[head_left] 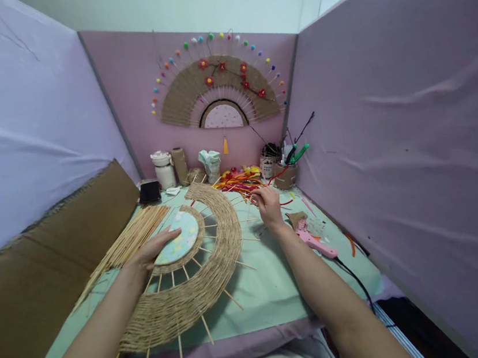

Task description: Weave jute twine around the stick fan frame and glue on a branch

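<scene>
A half-round fan [225,244] of woven twine on thin wooden sticks is tilted over the near left of the table. My left hand [152,250] grips it at its small half-round centre [188,230], which is covered in pale blue patterned cloth; the thumb lies on top and the other fingers are hidden beneath. Bare stick ends jut past the outer edge of the weave. To the right of the fan, my right hand [269,205] is raised with its fingertips pinched together near the stick ends. Whatever sits between those fingertips is too small to make out.
A pink glue gun [315,240] with a black cord lies right of my right forearm. Loose sticks [127,239] lie left, beside a cardboard panel [62,270]. Colourful strips [239,183], a white jar [163,169] and a tool pot [286,176] stand behind. A finished fan [176,96] hangs on the back panel.
</scene>
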